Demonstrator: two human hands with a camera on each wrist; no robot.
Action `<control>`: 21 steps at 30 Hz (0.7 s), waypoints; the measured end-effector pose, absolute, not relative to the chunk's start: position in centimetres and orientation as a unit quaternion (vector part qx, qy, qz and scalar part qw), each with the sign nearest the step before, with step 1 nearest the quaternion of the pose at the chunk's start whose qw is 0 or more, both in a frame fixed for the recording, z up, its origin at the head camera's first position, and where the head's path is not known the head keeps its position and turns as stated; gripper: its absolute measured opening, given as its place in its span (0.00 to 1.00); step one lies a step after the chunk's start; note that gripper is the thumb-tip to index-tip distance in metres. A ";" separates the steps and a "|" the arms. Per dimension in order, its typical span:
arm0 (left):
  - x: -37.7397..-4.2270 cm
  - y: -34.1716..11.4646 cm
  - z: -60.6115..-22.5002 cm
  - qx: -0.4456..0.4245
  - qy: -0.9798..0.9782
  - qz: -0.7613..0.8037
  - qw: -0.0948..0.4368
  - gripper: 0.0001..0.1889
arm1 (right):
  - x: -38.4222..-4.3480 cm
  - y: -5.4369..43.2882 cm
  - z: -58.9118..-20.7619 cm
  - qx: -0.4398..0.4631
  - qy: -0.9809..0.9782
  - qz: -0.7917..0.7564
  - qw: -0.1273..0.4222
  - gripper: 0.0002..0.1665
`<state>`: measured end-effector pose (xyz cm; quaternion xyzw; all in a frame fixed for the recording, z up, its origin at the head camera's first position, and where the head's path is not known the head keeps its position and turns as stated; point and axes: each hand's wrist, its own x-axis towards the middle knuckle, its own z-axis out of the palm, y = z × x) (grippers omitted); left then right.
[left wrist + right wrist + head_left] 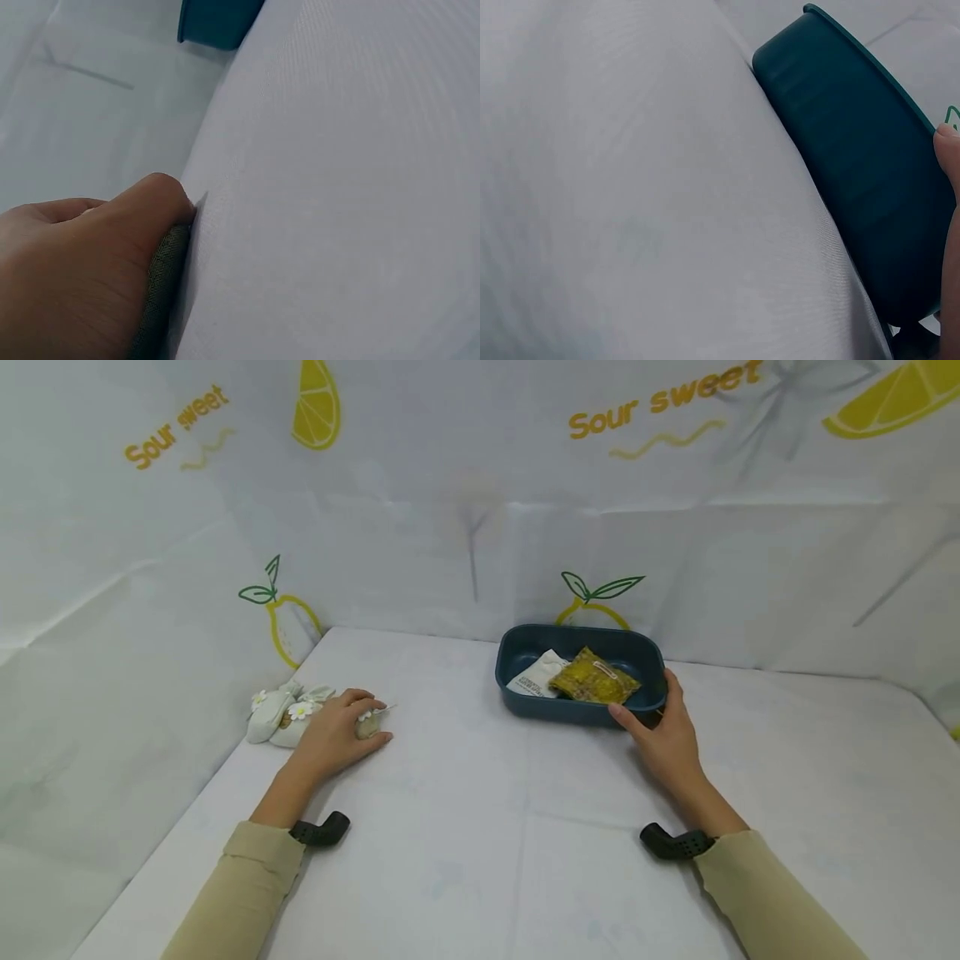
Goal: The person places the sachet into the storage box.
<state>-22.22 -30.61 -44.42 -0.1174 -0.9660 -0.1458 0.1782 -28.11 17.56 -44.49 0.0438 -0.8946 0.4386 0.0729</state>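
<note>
Two beige sleeves (pixel 228 897) nearest, blue basin (pixel 555 709) and small pouch (pixel 367 727) held beyond them

The two beige sleeves are seen in front of the blue basin, on its near side, and a black wrist device (pixel 321 831) is worn at each cuff. The blue basin is placed upright on the white cloth (pixel 450 827), just beside the patterned backdrop (pixel 420 468), which is found behind it.

At the right end of the blue basin, its wall is gripped by the right hand (pixel 670 735): the thumb is laid over the near rim and the fingers are put round the end. Inside the basin, a white packet (pixel 534 678) with print is partly covered by a yellow-green packet (pixel 592 678).

Well apart to the left of the basin, the small pouch, with a white flower and a pale string, is pinched between the thumb and fingers of the left hand (pixel 333 735). It is partly hidden by the fingers. Farther left of the basin, just beyond this hand, pale pouches (pixel 267 718) with daisies are grouped; their number cannot be told.
</note>
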 end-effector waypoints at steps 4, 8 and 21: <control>-22.4 -30.1 -44.5 -0.102 -0.960 -0.162 0.206 0.11 | -28.2 17.6 -44.6 0.049 -0.894 0.439 0.076 0.63; -22.6 -29.6 -44.1 -0.084 -0.955 -0.177 0.222 0.08 | -28.1 17.7 -44.6 0.043 -0.895 0.436 0.079 0.63; -24.7 -24.2 -39.0 -0.107 -0.916 -0.260 0.288 0.06 | -28.2 17.7 -44.6 0.044 -0.894 0.439 0.077 0.64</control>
